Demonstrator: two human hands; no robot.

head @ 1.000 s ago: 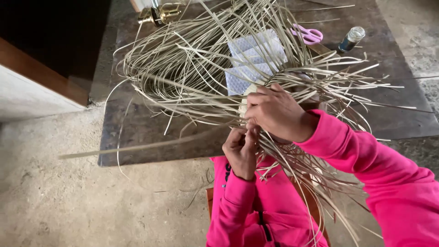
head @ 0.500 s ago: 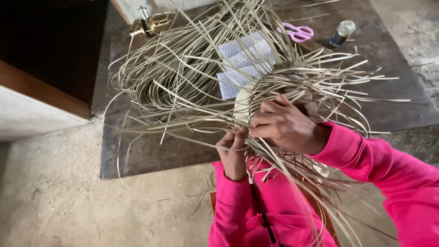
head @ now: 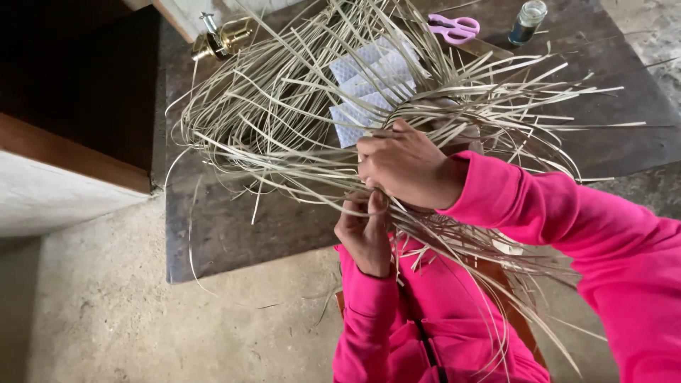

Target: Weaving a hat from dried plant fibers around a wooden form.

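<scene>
Left hand (head: 365, 237) sits close to the body at the near edge of the table (head: 213, 234), fingers curled shut and pinching a few thin strips out of the big bundle of pale straw (head: 284, 120). Just above and to the right of it, touching the same strands, the right hand (head: 404, 167) is closed over the gathered part of the bundle, knuckles up, its pink sleeve (head: 567, 213) running off to the right. Most of the straw fans out in loops over the dark table toward the far left, while loose ends trail down across the lap on the near right. Under the straw, in the middle of the table, lie some pale patterned cloths (head: 369, 85). At the far left corner is a brass fitting (head: 223, 39); farther right lie pink scissors (head: 454, 27) and a small glass jar (head: 528, 21).
</scene>
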